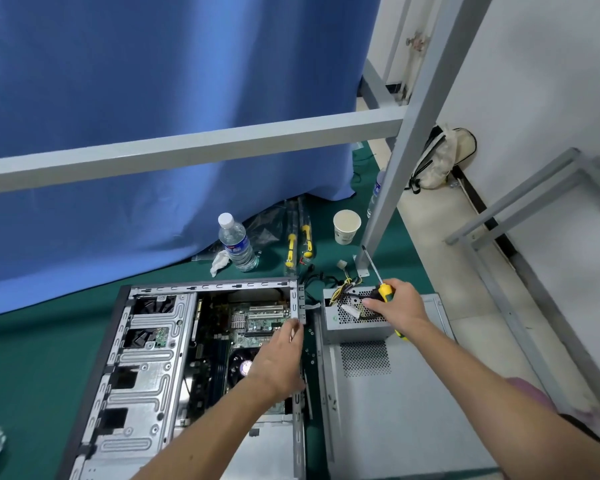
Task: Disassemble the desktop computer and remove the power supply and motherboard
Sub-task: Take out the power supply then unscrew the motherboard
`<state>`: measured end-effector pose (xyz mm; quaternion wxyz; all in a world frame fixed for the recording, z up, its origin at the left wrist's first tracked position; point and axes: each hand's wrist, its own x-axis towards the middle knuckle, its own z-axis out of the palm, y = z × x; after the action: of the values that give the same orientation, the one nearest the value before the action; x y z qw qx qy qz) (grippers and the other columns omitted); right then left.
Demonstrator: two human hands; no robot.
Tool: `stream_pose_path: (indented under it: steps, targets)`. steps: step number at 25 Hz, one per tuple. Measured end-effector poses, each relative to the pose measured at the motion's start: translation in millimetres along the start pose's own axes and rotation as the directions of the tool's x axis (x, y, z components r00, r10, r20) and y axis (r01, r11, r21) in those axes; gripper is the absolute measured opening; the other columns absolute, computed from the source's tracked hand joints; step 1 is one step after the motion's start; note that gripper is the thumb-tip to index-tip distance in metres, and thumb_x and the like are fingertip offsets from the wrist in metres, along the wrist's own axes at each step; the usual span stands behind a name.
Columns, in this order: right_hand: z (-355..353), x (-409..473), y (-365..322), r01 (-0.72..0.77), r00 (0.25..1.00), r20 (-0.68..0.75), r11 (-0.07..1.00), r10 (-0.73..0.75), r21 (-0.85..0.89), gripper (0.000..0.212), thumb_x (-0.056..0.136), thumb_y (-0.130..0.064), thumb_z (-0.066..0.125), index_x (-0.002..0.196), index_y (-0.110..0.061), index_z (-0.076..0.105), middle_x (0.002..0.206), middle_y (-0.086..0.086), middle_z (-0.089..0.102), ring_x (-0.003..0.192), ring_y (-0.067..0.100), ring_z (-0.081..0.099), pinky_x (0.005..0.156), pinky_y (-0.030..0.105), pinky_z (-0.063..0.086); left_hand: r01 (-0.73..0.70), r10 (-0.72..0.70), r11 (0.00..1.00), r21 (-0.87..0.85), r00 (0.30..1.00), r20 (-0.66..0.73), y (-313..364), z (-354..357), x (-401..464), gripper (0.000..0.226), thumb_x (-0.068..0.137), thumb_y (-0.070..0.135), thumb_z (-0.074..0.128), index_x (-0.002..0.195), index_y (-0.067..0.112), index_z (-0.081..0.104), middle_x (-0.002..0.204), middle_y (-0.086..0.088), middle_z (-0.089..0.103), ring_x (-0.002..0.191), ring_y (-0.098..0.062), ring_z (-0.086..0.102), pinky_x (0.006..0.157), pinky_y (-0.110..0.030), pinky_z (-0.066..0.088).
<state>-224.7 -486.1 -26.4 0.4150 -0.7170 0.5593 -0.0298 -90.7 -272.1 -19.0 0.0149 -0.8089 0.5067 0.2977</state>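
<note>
PSU out, case open at lower centre.
Right hand (397, 303) gripped screwdriver (383, 289) over power supply (352, 323); left hand (281, 355), fingers straight, touched case (146, 358) edge.

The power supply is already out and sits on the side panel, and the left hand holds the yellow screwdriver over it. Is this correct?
Not quite. The head view shows the right hand holding the yellow screwdriver over the power supply, which does sit on the side panel.
</note>
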Motion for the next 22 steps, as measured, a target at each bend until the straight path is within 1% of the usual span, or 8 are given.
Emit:
stream_pose_path:
  steps: [3, 7, 10, 13, 15, 17, 19, 22]
  targets:
    - [3, -9, 4, 0.018, 0.998, -0.063, 0.999, -0.021, -0.045, 0.072, 0.076, -0.046, 0.080, 0.134, -0.014, 0.052, 0.124, 0.007, 0.050, 0.099, 0.018, 0.052, 0.090, 0.031, 0.043, -0.008, 0.008, 1.000, 0.005, 1.000, -0.028, -6, 10, 3, 0.109, 0.078, 0.021, 0.078, 0.157, 0.014, 0.003, 0.160, 0.005, 0.001, 0.146, -0.017, 0.018, 0.119, -0.030, 0.026]
    - [14, -44, -1, 0.142, 0.972, -0.199, 0.988, -0.128, 0.061, 0.030, 0.095, -0.034, 0.059, 0.122, -0.020, 0.055, 0.110, -0.003, 0.048, 0.092, 0.019, 0.056, 0.074, 0.026, 0.041, -0.013, 0.011, 0.999, -0.033, 0.999, -0.037, -12, 16, 1, 0.107, 0.082, 0.024, 0.074, 0.157, 0.018, -0.002, 0.161, 0.010, -0.002, 0.148, -0.015, 0.010, 0.121, -0.035, 0.019]
    - [39, -78, -18, 0.161, 0.987, -0.033, 0.965, -0.158, 0.208, 0.017, 0.096, -0.016, 0.054, 0.109, -0.027, 0.056, 0.106, -0.001, 0.049, 0.083, 0.020, 0.059, 0.074, 0.036, 0.051, -0.068, 0.064, 0.995, -0.079, 0.997, -0.051, -18, 17, -10, 0.096, 0.088, 0.030, 0.069, 0.158, 0.021, 0.004, 0.163, 0.010, -0.003, 0.150, -0.015, 0.006, 0.121, -0.040, 0.018]
    - [64, -107, -40, 0.055, 0.981, 0.150, 0.911, -0.126, 0.408, 0.016, 0.093, -0.010, 0.060, 0.098, -0.025, 0.059, 0.092, 0.006, 0.061, 0.070, 0.019, 0.063, 0.075, 0.044, 0.056, -0.205, 0.188, 0.962, -0.181, 0.976, -0.109, -30, 18, -34, 0.076, 0.092, 0.040, 0.058, 0.156, 0.023, 0.020, 0.158, 0.006, 0.016, 0.146, -0.017, 0.016, 0.119, -0.038, 0.020]
    - [79, -121, -52, 0.053, 0.973, 0.184, 0.914, -0.137, 0.403, 0.014, 0.090, -0.016, 0.067, 0.098, -0.025, 0.060, 0.087, 0.001, 0.067, 0.075, 0.014, 0.066, 0.075, 0.032, 0.057, -0.213, 0.202, 0.846, -0.489, 0.976, -0.076, -40, 15, -55, 0.068, 0.090, 0.040, 0.052, 0.152, 0.028, 0.029, 0.146, 0.007, 0.038, 0.135, -0.011, 0.034, 0.114, -0.035, 0.029]
    - [97, -137, -67, 0.064, 0.969, 0.195, 0.917, -0.152, 0.394, 0.015, 0.088, -0.020, 0.072, 0.098, -0.025, 0.062, 0.085, -0.003, 0.069, 0.079, 0.012, 0.066, 0.075, 0.027, 0.055, -0.122, 0.213, 0.569, -0.813, 0.977, 0.003, -53, 10, -75, 0.059, 0.088, 0.039, 0.054, 0.145, 0.034, 0.039, 0.131, 0.011, 0.056, 0.119, -0.007, 0.052, 0.105, -0.032, 0.042]
    - [114, -151, -84, 0.076, 0.960, 0.218, 0.915, -0.174, 0.396, 0.016, 0.086, -0.021, 0.074, 0.098, -0.022, 0.064, 0.084, -0.001, 0.070, 0.080, 0.014, 0.067, 0.079, 0.030, 0.056, -0.068, 0.178, 0.388, -0.919, 0.984, 0.002, -66, 11, -88, 0.045, 0.089, 0.036, 0.060, 0.132, 0.033, 0.051, 0.112, 0.005, 0.066, 0.100, -0.009, 0.062, 0.093, -0.030, 0.051]
    - [138, -165, -104, 0.113, 0.936, 0.277, 0.932, -0.215, 0.344, 0.021, 0.088, -0.032, 0.071, 0.107, -0.025, 0.065, 0.084, -0.009, 0.068, 0.079, 0.006, 0.066, 0.080, 0.025, 0.055, -0.048, -0.015, 0.372, -0.927, 0.998, -0.057, -99, 17, -107, 0.015, 0.089, 0.028, 0.060, 0.100, 0.018, 0.058, 0.074, 0.000, 0.053, 0.064, -0.008, 0.050, 0.062, -0.025, 0.046]
